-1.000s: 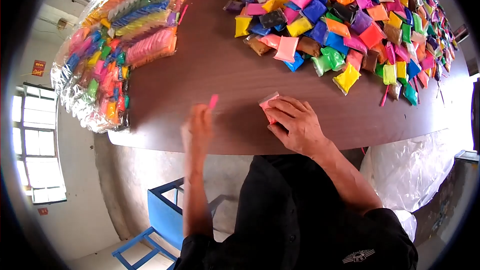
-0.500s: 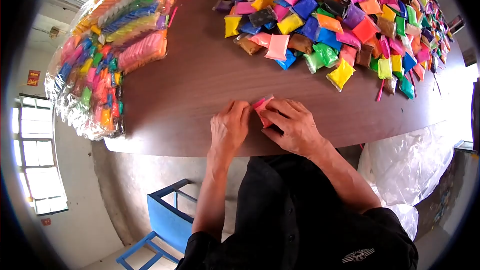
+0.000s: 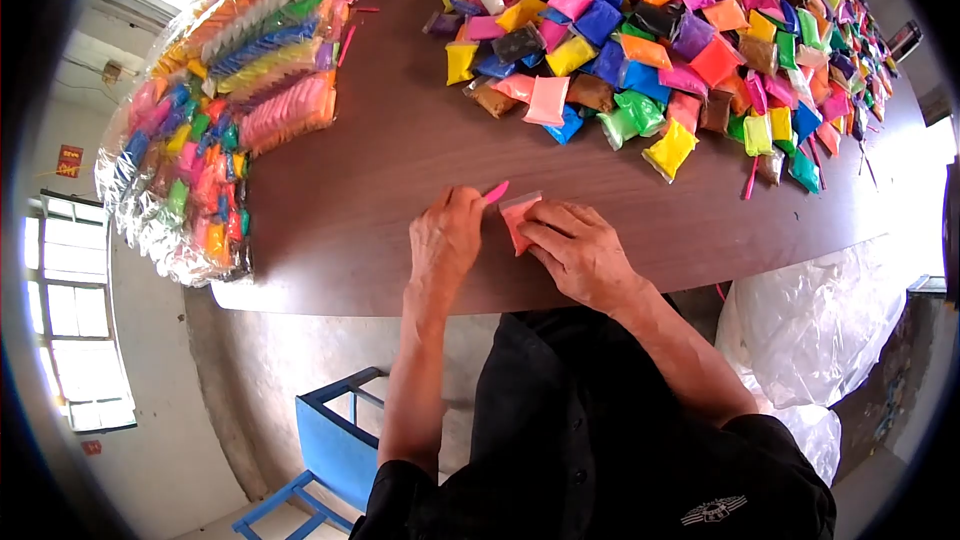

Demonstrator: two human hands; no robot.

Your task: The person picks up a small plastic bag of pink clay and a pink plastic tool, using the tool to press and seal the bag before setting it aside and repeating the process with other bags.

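My left hand [image 3: 445,238] is closed on a small pink tool [image 3: 495,192], whose flat tip sticks out to the right above the table. Close beside it, my right hand [image 3: 585,252] pinches a clear packet with salmon-pink contents [image 3: 518,221] by its right side. The packet and the pink tool are apart. Beyond both hands lies a large pile of small coloured packets [image 3: 620,60].
Clear bags of sorted packets [image 3: 285,50] stand along the left of the brown table [image 3: 380,170]. A blue stool [image 3: 335,440] is below the table's edge at the left. Large clear plastic bags [image 3: 815,325] hang at the right.
My left hand has moved slightly left, away from the packet, and the pink tool now shows at its fingertips. The packet is less covered by my right hand.
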